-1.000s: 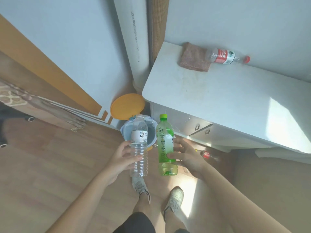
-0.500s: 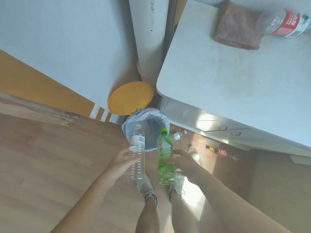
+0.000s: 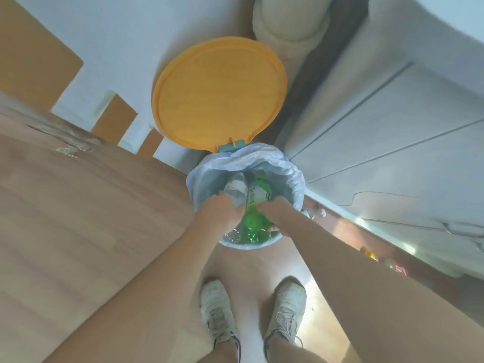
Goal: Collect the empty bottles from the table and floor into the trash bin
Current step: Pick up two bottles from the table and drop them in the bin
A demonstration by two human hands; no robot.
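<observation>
Both hands are down at the bin point(image 3: 293, 176), whose orange lid point(image 3: 218, 93) stands open. The left hand point(image 3: 218, 214) is wrapped around the clear bottle point(image 3: 235, 189) and the right hand point(image 3: 277, 209) around the green bottle point(image 3: 255, 205), both bottles neck-down inside the white liner point(image 3: 251, 155). More bottles point(image 3: 392, 264) lie on the floor by the cabinet point(image 3: 392, 158).

You see a matt orange plastic lid point(image 3: 218, 95), a thin crinkled plastic liner point(image 3: 284, 169) in the bin, glossy clear plastic green bottle point(image 3: 258, 197) and clear bottle point(image 3: 235, 188), and a smooth wood floor point(image 3: 91, 205).
</observation>
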